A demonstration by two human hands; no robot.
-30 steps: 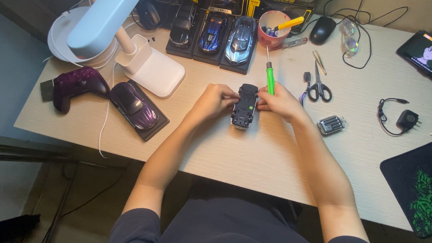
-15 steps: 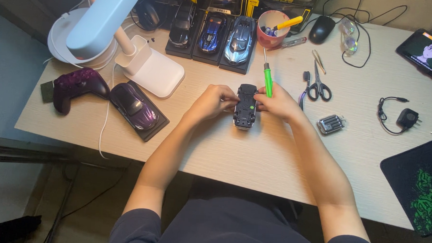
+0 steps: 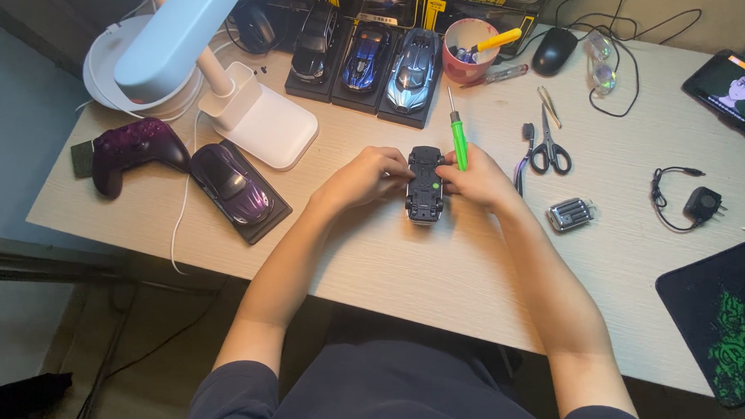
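From the head camera, your left hand and right hand clamp a black toy car between them, lying belly-up on the desk just below the green screwdriver. You seem to be steadying its underside; next, likely one hand lets go to take the screwdriver beside the car.

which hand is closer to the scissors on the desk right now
Right. The right hand sits just left of the scissors, holding the model car with the green screwdriver. The left hand is farther, on the car's other side.
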